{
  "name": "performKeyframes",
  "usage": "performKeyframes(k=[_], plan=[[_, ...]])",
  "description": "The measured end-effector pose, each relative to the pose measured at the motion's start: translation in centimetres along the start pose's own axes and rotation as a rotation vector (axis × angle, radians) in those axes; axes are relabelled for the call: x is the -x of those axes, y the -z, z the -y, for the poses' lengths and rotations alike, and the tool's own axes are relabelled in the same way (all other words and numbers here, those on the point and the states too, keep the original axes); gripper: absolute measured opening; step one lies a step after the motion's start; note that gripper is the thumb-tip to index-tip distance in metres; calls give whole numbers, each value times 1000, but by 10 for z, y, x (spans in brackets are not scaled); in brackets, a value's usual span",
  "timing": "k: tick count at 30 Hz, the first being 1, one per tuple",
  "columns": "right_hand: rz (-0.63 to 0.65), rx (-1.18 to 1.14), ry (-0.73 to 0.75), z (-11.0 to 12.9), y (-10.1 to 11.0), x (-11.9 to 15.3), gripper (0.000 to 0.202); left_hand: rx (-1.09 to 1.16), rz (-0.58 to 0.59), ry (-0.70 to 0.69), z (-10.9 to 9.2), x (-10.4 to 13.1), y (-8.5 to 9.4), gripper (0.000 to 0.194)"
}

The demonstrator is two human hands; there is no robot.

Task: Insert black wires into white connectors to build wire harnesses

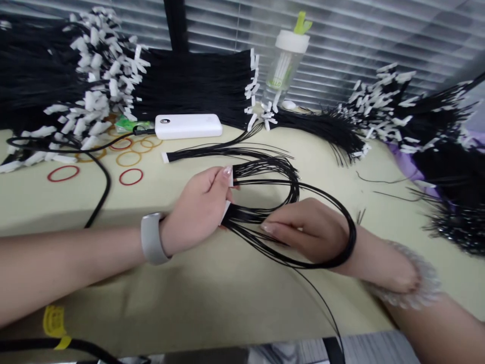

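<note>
Pale tabletop point(212, 298), left hand point(200, 205) outstretched, fingers clamped on connectors point(231, 178), right hand point(312, 227) curled, fingers together at wires point(244, 214).

On the tabletop point(212, 303), looped wires point(244, 215) run from the left grip point(202, 202) across to the right grip point(312, 230). Behind the left grip lies a bundle point(212, 151), then a power bank point(189, 126). Bands point(131, 184) lie left of the left grip. At back left is a heap point(38, 76); right of it, a stack point(197, 83), then a bottle point(280, 71). More bundles point(450, 187) lie far right. Behind all stand blinds point(341, 50).
</note>
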State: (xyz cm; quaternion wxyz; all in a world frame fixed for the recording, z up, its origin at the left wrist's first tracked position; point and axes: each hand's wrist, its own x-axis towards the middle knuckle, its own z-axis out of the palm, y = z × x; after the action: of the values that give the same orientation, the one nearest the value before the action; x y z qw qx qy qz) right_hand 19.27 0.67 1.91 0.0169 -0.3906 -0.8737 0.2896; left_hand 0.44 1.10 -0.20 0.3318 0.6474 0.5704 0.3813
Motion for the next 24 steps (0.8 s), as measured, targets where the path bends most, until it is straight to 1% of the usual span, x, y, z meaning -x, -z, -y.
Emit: performKeyframes(k=[4,8,11,14,16,19,21,23,24], plan=[[-111,-63,6,10,-15,-12,36,-5,8,1,-2,2,0,39],[-155,-108,59,13,-22,-13,30,-9,6,-23,-2,3,0,38],[-217,-53,80,16,-23,-12,24,-8,6,-35,-1,3,0,38],[-282,57,75,18,-24,-13,20,-3,2,-41,-1,3,0,39],[-300,136,80,16,-24,-13,18,-1,-4,-42,0,2,0,39],[-299,241,118,10,-19,-11,16,8,-2,-33,0,2,-1,39],[-324,275,105,3,-10,-7,14,9,5,-30,0,2,-1,39],[-377,257,21,-6,3,-1,12,4,9,-30,0,2,-1,40],[-434,232,-53,-11,10,1,10,-2,11,-32,0,2,-1,40]])
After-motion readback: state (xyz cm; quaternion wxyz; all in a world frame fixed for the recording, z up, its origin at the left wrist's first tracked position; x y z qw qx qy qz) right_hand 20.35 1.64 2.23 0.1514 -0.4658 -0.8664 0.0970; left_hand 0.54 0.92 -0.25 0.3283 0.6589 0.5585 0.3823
